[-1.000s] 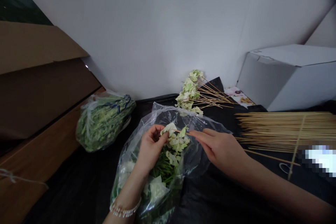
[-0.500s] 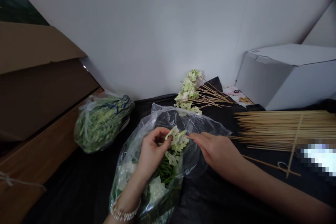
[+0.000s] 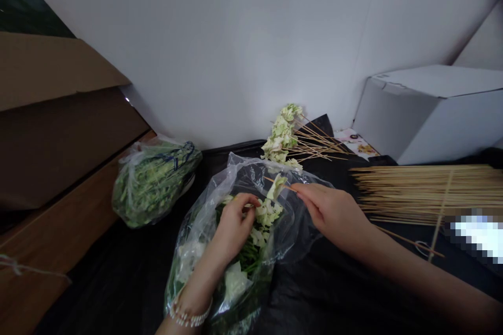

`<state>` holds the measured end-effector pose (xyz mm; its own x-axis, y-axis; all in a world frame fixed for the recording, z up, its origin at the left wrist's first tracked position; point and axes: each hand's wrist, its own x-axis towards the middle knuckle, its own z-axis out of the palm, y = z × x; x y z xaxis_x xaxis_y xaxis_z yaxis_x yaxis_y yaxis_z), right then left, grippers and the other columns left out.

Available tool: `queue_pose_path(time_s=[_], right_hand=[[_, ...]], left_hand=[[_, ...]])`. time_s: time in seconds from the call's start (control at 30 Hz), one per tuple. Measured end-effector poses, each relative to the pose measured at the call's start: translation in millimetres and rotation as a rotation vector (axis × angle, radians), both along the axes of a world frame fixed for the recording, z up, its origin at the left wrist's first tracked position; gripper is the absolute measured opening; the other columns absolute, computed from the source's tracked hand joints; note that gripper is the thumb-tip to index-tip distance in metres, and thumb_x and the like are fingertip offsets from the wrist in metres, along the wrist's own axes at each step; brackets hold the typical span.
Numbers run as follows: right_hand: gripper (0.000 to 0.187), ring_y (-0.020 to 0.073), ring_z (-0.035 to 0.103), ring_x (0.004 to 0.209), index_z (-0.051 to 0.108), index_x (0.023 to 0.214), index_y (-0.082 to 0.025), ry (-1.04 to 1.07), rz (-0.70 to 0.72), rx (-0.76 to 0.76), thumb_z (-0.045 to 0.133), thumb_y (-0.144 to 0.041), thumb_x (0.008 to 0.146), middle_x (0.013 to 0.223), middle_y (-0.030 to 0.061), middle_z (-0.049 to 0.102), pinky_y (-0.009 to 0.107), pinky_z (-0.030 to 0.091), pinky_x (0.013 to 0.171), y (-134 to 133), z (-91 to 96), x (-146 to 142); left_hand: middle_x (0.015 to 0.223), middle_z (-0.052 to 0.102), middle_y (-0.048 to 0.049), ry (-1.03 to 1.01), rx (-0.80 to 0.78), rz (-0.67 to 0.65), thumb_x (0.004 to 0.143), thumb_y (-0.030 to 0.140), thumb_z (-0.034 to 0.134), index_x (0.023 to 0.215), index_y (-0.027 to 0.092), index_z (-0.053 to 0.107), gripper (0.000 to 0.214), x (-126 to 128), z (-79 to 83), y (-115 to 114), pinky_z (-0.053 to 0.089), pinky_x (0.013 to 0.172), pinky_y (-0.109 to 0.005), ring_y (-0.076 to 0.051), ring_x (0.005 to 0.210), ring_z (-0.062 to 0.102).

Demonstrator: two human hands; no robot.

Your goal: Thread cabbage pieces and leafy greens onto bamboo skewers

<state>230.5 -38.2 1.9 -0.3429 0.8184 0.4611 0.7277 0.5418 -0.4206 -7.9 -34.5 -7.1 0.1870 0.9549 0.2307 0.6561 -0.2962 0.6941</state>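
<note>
On the left lay a bag of greens (image 3: 153,188). Over an open clear bag (image 3: 245,162), the left hand (image 3: 233,220) curled its fingers beside pale leaves (image 3: 269,213), its grip narrow; whether it pinched one could not be told. Near the tip of a skewer (image 3: 293,189) sat a threaded leaf piece (image 3: 277,187); the right hand (image 3: 336,212) gripped that skewer. Farther right lay bundled sticks (image 3: 412,191).

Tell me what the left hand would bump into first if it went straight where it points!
Probably the crumpled pale-green leaves at the mouth of the clear plastic bag: they show just past the fingers of the left hand. Depth is unclear, so they might already touch.
</note>
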Motion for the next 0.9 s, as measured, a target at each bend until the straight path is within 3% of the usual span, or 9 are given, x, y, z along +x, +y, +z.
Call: queue_pose_path(time_s=[0.13, 0.23, 0.37, 0.53, 0.67, 0.9], right_hand=[[0.032, 0.0221, 0.069, 0.097, 0.067, 0.116, -0.021, 0.004, 0.008, -0.002, 0.042, -0.018, 0.096, 0.103, 0.0078, 0.073, 0.037, 0.052, 0.089, 0, 0.0, 0], [0.032, 0.0225, 0.069, 0.099, 0.067, 0.115, -0.021, 0.0, 0.016, 0.006, 0.042, -0.019, 0.096, 0.104, 0.0081, 0.073, 0.038, 0.052, 0.09, 0, -0.3, -1], [0.031, 0.0227, 0.068, 0.1, 0.069, 0.113, -0.021, 0.011, 0.018, -0.012, 0.042, -0.021, 0.096, 0.103, 0.0077, 0.074, 0.038, 0.052, 0.09, -1, 1.5, -1], [0.032, 0.0205, 0.069, 0.092, 0.07, 0.108, -0.023, 0.015, 0.07, -0.037, 0.04, -0.023, 0.097, 0.099, 0.0063, 0.074, 0.036, 0.053, 0.085, -4, 3.6, -2], [0.033, 0.0183, 0.068, 0.085, 0.07, 0.11, -0.023, -0.016, 0.098, -0.05, 0.039, -0.023, 0.098, 0.093, 0.0055, 0.074, 0.032, 0.053, 0.078, -6, 1.5, -6], [0.033, 0.0169, 0.066, 0.078, 0.07, 0.109, -0.024, -0.088, 0.143, -0.105, 0.041, -0.017, 0.094, 0.085, 0.0042, 0.072, 0.028, 0.05, 0.07, -10, 1.1, -9]], left_hand=[[0.116, 0.071, -0.0082, 0.416, 0.009, -0.149, 0.076, 0.003, 0.052, 0.084, 0.022, 0.074, 0.03, 2, -7.5, -2, 0.043, 0.099, -0.048, -0.03, 0.116, 0.057], [0.113, 0.072, -0.0075, 0.483, 0.01, -0.126, 0.079, 0.006, 0.053, 0.084, 0.024, 0.075, 0.029, 5, -8.6, -1, 0.042, 0.099, -0.049, -0.031, 0.118, 0.056], [0.099, 0.073, -0.0079, 0.248, 0.027, -0.011, 0.077, 0.007, 0.056, 0.081, 0.021, 0.07, 0.02, 2, -3.5, 1, 0.047, 0.092, -0.04, -0.025, 0.1, 0.064], [0.076, 0.065, 0.0001, -0.149, -0.033, 0.114, 0.081, 0.02, 0.059, 0.088, 0.021, 0.056, 0.007, -1, 0.1, 1, 0.047, 0.065, -0.028, -0.017, 0.069, 0.062], [0.089, 0.07, -0.0025, -0.434, -0.129, 0.096, 0.079, 0.024, 0.064, 0.104, 0.021, 0.051, 0.029, 0, 0.1, 2, 0.051, 0.074, -0.03, -0.018, 0.08, 0.067], [0.088, 0.071, -0.0027, -0.533, -0.124, 0.111, 0.075, 0.022, 0.069, 0.093, 0.019, 0.058, 0.022, 3, 6.3, 1, 0.053, 0.079, -0.029, -0.018, 0.084, 0.069]])
